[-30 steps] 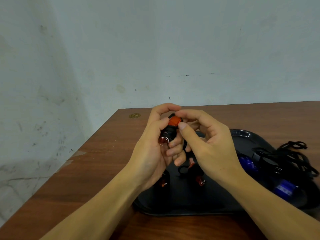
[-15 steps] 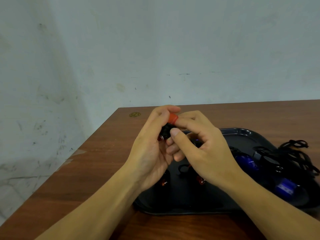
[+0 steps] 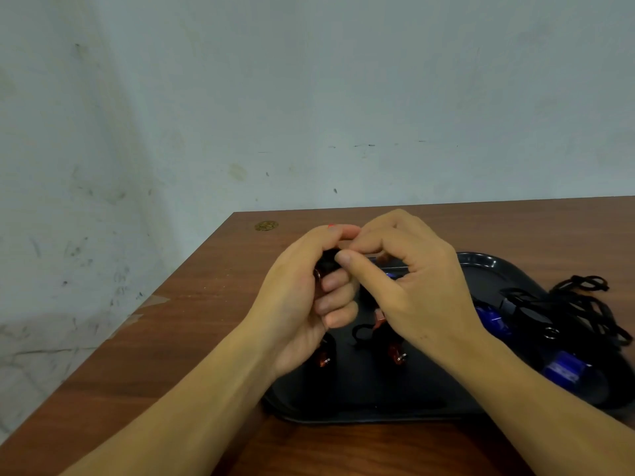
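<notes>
Brown tabletop [image 3: 192,310] and black tray [image 3: 488,261] lie under the frame's centre, where the left hand [image 3: 295,304] curls its fingers round the small black-and-orange gadget [image 3: 326,265] and the right hand [image 3: 412,293] pinches its top, so twisting gently with the body held steady seems wisest.

Above the tray [image 3: 481,261], our fingers [image 3: 338,281] hide nearly all of the small gadget [image 3: 325,265]; the tray's right end is cut off.
</notes>
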Action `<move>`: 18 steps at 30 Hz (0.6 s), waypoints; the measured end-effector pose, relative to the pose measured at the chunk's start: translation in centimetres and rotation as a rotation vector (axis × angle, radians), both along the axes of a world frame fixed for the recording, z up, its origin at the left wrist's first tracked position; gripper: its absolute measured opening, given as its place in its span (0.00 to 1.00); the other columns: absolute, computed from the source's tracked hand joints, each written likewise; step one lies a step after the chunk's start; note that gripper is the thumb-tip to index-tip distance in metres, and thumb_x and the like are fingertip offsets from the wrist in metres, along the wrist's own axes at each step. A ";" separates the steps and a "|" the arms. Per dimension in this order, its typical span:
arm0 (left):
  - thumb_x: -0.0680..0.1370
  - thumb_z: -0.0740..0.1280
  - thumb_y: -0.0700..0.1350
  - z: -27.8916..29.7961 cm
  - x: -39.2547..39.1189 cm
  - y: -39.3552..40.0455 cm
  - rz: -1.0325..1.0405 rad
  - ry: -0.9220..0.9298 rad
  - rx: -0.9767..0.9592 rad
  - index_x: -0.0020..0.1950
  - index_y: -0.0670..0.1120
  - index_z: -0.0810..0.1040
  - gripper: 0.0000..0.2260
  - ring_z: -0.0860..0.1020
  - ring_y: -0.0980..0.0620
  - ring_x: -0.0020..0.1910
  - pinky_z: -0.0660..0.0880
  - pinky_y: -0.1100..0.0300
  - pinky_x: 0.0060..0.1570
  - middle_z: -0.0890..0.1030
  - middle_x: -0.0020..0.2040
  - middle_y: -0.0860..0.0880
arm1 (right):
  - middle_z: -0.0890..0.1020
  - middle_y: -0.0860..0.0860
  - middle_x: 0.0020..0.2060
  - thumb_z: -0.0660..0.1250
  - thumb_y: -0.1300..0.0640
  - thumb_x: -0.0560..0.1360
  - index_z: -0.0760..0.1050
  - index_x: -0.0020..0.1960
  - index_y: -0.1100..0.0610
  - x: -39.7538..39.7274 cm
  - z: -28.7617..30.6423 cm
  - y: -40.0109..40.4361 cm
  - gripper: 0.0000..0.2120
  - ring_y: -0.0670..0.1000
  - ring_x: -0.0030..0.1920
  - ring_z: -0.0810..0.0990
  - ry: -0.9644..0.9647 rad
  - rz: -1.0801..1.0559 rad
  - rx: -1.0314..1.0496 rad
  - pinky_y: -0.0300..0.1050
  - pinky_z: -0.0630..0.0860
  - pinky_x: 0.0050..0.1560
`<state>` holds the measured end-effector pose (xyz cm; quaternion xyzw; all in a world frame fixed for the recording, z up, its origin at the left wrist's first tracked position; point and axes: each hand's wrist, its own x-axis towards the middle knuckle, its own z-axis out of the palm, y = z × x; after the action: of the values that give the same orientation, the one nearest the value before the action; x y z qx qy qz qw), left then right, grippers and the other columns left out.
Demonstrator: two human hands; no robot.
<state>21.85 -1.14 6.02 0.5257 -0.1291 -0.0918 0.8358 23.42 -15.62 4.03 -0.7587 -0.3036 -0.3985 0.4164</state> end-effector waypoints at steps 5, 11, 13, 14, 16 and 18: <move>0.81 0.60 0.50 0.8 0.5 1.3 -0.092 -0.003 -0.235 0.56 0.42 0.77 0.13 0.53 0.56 0.23 0.57 0.65 0.17 0.58 0.28 0.51 | 0.79 0.47 0.43 0.66 0.57 0.78 0.78 0.46 0.56 0.0 0.1 -0.2 0.04 0.50 0.46 0.79 0.097 0.105 0.077 0.48 0.76 0.46; 0.80 0.61 0.53 0.3 0.3 0.5 -0.107 0.034 -0.180 0.48 0.41 0.77 0.15 0.54 0.56 0.22 0.57 0.65 0.17 0.58 0.28 0.50 | 0.80 0.39 0.50 0.67 0.58 0.78 0.79 0.59 0.47 -0.8 0.6 0.7 0.12 0.49 0.54 0.81 0.162 0.206 0.125 0.40 0.79 0.47; 0.78 0.63 0.52 0.3 0.1 0.3 -0.096 0.019 -0.160 0.51 0.42 0.77 0.13 0.56 0.56 0.21 0.57 0.65 0.17 0.58 0.28 0.50 | 0.80 0.42 0.50 0.69 0.58 0.77 0.80 0.57 0.47 -0.7 0.6 0.7 0.11 0.49 0.52 0.81 0.154 0.199 0.116 0.42 0.79 0.44; 0.77 0.64 0.52 0.3 0.1 0.3 -0.081 0.003 -0.141 0.53 0.43 0.77 0.13 0.56 0.56 0.21 0.57 0.65 0.17 0.58 0.28 0.50 | 0.80 0.44 0.49 0.69 0.58 0.77 0.80 0.55 0.46 -0.5 0.6 0.7 0.10 0.50 0.51 0.81 0.153 0.199 0.115 0.42 0.79 0.43; 0.75 0.64 0.51 0.4 0.0 0.2 -0.050 -0.022 -0.098 0.53 0.44 0.78 0.13 0.55 0.55 0.22 0.56 0.64 0.18 0.58 0.28 0.50 | 0.80 0.44 0.48 0.70 0.59 0.77 0.81 0.52 0.45 -0.5 0.6 0.7 0.09 0.51 0.49 0.81 0.150 0.200 0.117 0.42 0.78 0.41; 0.75 0.64 0.50 0.3 -0.1 0.0 -0.044 -0.043 -0.066 0.52 0.44 0.78 0.12 0.55 0.55 0.22 0.55 0.64 0.19 0.57 0.28 0.49 | 0.79 0.43 0.46 0.70 0.60 0.77 0.79 0.48 0.42 -0.6 0.7 0.6 0.11 0.49 0.44 0.81 0.160 0.192 0.122 0.38 0.75 0.38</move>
<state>21.74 -1.10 6.36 0.4965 -0.1615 -0.0946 0.8476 22.86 -14.97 4.72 -0.7289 -0.3158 -0.3126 0.5209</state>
